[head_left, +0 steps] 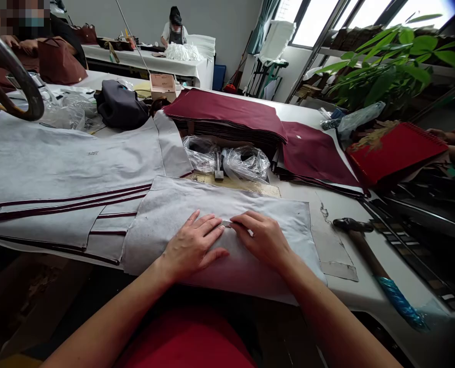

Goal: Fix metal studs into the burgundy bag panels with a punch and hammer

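A grey fabric panel (174, 204) lies flat on the white table (342, 286) in front of me. Both my hands rest on it near its middle. My left hand (194, 245) lies palm down, fingers pointing right. My right hand (261, 236) lies palm down, fingers pointing left. Between the fingertips of both hands sits a small metal piece (226, 224), which they pinch against the fabric.
A hammer (369, 255) with a blue-wrapped handle lies to the right. Grey panels with maroon trim (59, 168) stack at the left. Maroon fabric stacks (227, 115), plastic bags (243, 161) and a red notebook (396, 151) lie behind. Other people work at far tables.
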Demonstrator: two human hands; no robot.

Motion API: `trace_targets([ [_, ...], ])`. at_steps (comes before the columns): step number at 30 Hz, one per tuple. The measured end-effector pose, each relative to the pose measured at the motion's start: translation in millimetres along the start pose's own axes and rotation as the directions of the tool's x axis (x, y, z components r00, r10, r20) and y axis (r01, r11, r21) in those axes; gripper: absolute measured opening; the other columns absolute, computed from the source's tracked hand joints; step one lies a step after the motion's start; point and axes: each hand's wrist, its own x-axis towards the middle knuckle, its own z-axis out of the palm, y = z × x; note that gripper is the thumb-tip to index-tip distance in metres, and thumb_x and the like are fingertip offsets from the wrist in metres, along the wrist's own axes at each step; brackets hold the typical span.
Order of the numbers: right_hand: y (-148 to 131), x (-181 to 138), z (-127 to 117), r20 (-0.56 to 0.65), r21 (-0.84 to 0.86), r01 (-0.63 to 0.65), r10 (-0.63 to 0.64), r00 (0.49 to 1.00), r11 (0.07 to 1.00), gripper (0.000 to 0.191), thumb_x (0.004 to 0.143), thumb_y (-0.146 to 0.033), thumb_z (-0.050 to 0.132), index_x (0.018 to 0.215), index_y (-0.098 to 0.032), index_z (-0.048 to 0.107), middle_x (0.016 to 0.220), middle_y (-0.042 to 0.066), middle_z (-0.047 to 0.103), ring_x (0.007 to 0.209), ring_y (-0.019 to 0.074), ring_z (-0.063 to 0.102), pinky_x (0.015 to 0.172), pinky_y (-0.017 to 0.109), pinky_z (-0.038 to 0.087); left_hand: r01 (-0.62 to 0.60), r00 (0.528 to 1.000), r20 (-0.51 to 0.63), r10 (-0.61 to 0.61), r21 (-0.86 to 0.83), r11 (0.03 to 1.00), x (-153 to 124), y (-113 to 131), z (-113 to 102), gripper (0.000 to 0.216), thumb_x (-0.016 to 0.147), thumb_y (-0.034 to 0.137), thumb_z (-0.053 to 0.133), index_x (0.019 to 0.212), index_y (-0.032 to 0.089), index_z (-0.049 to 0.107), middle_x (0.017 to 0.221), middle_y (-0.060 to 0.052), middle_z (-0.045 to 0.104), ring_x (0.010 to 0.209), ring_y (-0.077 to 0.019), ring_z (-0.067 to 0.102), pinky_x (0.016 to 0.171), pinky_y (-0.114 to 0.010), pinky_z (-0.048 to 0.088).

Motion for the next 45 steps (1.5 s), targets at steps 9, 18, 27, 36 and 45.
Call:
trace_targets([
  [9, -3, -2, 9, 0.023, 0.076, 0.002, -0.003, 1.0, 0.997, 0.022, 0.101, -0.025, 0.06, 0.121, -0.022, 0.068, 0.109, 0.007, 0.069, 0.099, 0.0226, 0.064, 0.087, 0.035, 0.052, 0.001, 1.0, 0.0, -0.001, 0.009, 1.0, 1, 1, -1, 0.054, 0.103, 0.051, 0.047, 0.142, 0.015, 0.056, 0.148, -0.012, 0.056, 0.141, -0.0295, 0.049, 0.122, -0.058, 0.035],
  [18, 9, -6, 11, -0.049, 0.225, 0.053, -0.043, 0.998, 0.973, 0.02, 0.102, -0.023, 0.057, 0.113, -0.025, 0.074, 0.109, 0.005, 0.073, 0.099, 0.0213, 0.064, 0.092, 0.039, 0.054, 0.015, 1.0, -0.004, -0.015, -0.007, 1.0, 0, 1, -2, 0.052, 0.102, 0.049, 0.051, 0.14, 0.014, 0.058, 0.148, -0.014, 0.056, 0.141, -0.0304, 0.049, 0.122, -0.058, 0.034],
  [27, 6, -10, 5, 0.037, 0.086, 0.122, -0.126, 0.991, 0.989, 0.028, 0.104, -0.023, 0.053, 0.125, -0.027, 0.071, 0.125, 0.004, 0.071, 0.105, 0.0241, 0.061, 0.095, 0.045, 0.052, 0.013, 1.0, -0.003, -0.013, -0.017, 1.0, 0, 1, -2, 0.054, 0.102, 0.05, 0.052, 0.143, 0.014, 0.056, 0.15, -0.015, 0.054, 0.141, -0.0298, 0.049, 0.124, -0.057, 0.033],
  [36, 6, 26, -8, 0.077, 0.045, -0.041, 0.038, 0.996, 0.998, 0.026, 0.104, -0.032, 0.051, 0.108, -0.027, 0.076, 0.111, 0.005, 0.074, 0.099, 0.0231, 0.067, 0.087, 0.037, 0.053, -0.021, 1.0, 0.021, 0.02, 0.029, 0.999, 2, 3, -3, 0.053, 0.104, 0.05, 0.047, 0.143, 0.015, 0.056, 0.149, -0.013, 0.056, 0.14, -0.0307, 0.049, 0.121, -0.059, 0.034],
  [45, 19, 167, 31, 0.095, 0.13, -0.528, 0.519, 0.849, 0.839, 0.028, 0.092, -0.034, 0.067, 0.106, -0.01, 0.068, 0.113, 0.021, 0.07, 0.119, 0.0384, 0.06, 0.105, 0.049, 0.045, -0.007, 1.0, 0.014, 0.007, -0.003, 1.0, 2, 2, -4, 0.052, 0.104, 0.052, 0.046, 0.141, 0.016, 0.058, 0.149, -0.011, 0.057, 0.139, -0.0298, 0.05, 0.122, -0.058, 0.033],
])
